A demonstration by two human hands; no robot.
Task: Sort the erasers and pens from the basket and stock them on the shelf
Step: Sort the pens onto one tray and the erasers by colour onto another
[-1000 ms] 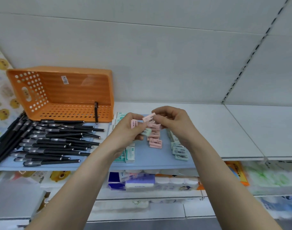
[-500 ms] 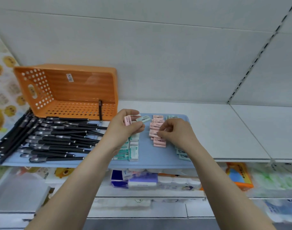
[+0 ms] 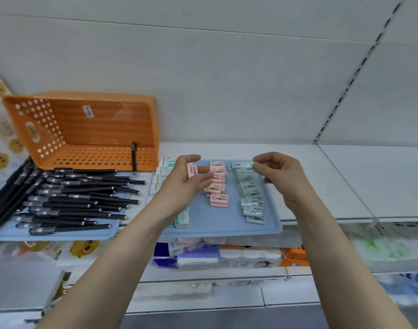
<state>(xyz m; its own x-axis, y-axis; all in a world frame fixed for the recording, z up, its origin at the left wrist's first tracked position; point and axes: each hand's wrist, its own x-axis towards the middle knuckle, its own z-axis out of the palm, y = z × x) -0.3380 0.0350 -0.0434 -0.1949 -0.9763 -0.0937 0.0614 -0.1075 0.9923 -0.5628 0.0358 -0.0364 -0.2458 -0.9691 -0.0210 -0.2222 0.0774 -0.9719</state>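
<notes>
Since 0.5 s ago R hand (image 3: 279, 173) left the pink stack (image 3: 217, 186) for the mint row (image 3: 250, 193) on the blue tray's (image 3: 227, 225) right side. Its curled fingertips are at the rearmost mint eraser (image 3: 245, 165); can't tell if pinching. L hand (image 3: 187, 181), over tray's left half, lost its mint piece and grips one pink eraser (image 3: 192, 170) upright. Erasers are wrapped rectangular blocks. Perforated plastic orange basket (image 3: 84, 129) lies tipped left of tray, behind black pens (image 3: 72, 198). L forearm (image 3: 132, 233) partly hides white erasers (image 3: 166, 170).

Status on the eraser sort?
Left hand holds pink eraser. Right hand at top of green row, grip unclear. One pen in basket. Nothing blocking tray.
</notes>
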